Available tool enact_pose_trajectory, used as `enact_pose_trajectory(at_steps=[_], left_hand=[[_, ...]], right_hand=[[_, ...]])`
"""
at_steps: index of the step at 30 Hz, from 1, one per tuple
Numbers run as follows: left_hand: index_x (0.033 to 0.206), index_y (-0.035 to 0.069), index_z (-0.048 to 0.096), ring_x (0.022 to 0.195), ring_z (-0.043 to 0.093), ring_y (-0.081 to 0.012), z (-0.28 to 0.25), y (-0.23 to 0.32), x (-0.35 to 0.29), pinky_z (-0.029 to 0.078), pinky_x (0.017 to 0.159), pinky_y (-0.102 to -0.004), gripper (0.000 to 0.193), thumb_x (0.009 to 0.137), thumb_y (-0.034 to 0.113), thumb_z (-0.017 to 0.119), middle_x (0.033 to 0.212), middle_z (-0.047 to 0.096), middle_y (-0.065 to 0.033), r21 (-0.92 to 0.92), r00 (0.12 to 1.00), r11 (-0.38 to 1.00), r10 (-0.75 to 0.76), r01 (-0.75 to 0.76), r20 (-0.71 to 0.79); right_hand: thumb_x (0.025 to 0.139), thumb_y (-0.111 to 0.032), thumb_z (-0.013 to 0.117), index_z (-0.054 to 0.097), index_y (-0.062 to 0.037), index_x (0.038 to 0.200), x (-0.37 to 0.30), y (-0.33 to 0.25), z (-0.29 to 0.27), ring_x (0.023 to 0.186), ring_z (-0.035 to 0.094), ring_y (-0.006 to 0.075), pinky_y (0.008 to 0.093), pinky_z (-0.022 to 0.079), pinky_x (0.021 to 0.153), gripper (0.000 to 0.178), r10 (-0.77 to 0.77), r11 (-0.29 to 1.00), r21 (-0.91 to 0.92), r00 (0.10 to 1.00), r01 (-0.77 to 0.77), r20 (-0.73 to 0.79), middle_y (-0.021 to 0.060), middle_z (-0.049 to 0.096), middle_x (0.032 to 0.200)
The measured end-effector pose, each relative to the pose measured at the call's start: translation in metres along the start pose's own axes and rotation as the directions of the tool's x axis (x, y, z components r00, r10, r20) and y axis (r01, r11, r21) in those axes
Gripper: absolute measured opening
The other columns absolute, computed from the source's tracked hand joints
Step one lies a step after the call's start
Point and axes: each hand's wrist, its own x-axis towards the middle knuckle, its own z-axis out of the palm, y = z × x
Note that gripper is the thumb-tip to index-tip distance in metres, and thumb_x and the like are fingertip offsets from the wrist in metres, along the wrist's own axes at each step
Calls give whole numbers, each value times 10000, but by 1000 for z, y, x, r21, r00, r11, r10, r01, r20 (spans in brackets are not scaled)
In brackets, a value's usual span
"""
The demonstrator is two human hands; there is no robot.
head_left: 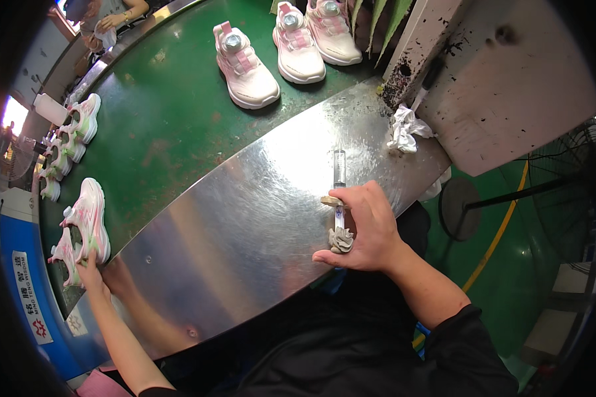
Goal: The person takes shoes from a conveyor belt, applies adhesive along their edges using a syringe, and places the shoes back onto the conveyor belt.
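Note:
My left hand [94, 279] reaches to the far left, its fingers closed at one end of a white and pink sneaker [93, 215]. A second, similar sneaker [62, 257] stands just left of it, partly hidden. Over the metal ledge [245, 218], my right hand [372, 231] grips a clear syringe [339, 169] that points away from me. A crumpled grey lump [341, 241] sits at the syringe's near end, against my palm. Under my index finger a tan, wrapped-looking piece [330, 200] surrounds the barrel.
Beyond the ledge runs a green belt [172, 99] with three pale pink sneakers [246, 69] at the far side. More shoes [73, 142] line its left edge. Crumpled white tissue [407, 129] lies by a stained panel [503, 73]. Another person's hand [110, 23] shows at top left.

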Motion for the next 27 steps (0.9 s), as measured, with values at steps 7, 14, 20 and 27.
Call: enact_pose_trajectory(at_steps=[7,14,20,27], left_hand=[[1395,25,364,1059,570,-180,36,23,3,462,908,-293,605,845,13,615,1270,529,-123,6,997,999,31,-32,65],[1397,-22,296,1184,462,-239,55,78,-160,354,1007,-351,813,736,177,725,1298,444,-145,210,938,941,203,-266,280],[1403,-22,214,1251,379,-275,87,80,-230,298,1048,-378,910,675,169,725,1306,380,-134,294,848,847,289,-443,445],[1263,-15,439,932,569,-145,100,55,-104,472,759,-250,407,877,105,485,1087,543,-85,-227,934,946,-153,233,322]], right_hand=[[575,-491,807,525,-68,1146,-5,-4,4,754,467,257,362,433,698,765,16,999,-42,998,-18,-58,68,553,856],[612,-519,786,515,-54,1155,-2,-5,-2,753,465,256,360,415,695,765,-11,1000,4,999,11,-41,73,548,842],[644,-542,771,488,-32,1196,-12,-13,-13,779,469,252,369,399,725,804,73,989,121,991,-86,108,84,546,885],[661,-509,776,409,-42,1329,-24,-15,-23,985,553,310,383,433,883,894,307,869,361,941,-338,142,162,573,1053]])
